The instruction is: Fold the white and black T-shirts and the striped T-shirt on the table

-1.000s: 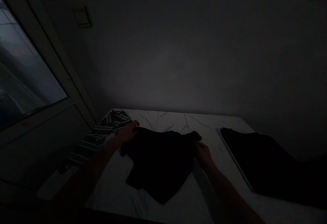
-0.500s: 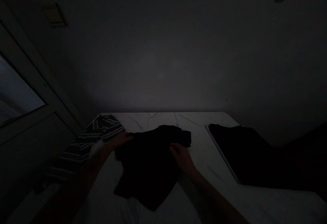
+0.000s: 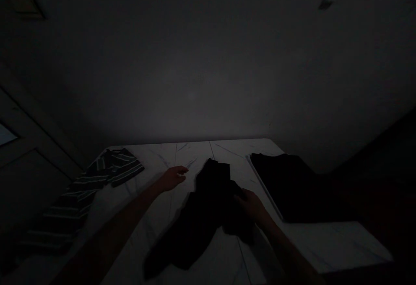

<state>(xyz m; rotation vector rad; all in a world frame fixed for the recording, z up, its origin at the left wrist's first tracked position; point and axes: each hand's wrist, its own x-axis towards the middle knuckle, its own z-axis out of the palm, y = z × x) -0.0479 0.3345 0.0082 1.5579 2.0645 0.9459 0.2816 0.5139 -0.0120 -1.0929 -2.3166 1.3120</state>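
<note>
Marbled tabletop [image 3: 191, 155]: right hand [image 3: 251, 205] pinches black cloth [image 3: 208, 211]; left hand [image 3: 172, 178], fingers parted, holds nothing.

In front of me stretches a white, marble-patterned table [image 3: 227, 146] with grey veins, thin dark lines and rounded far corners. Toward ten o'clock I have a dark cloth garment with pale stripes [image 3: 81, 189]; at the centre, a bunched black cloth garment [image 3: 208, 207]; toward two o'clock, a flat black cloth piece [image 3: 292, 189], a pale strip along its left edge.
</note>
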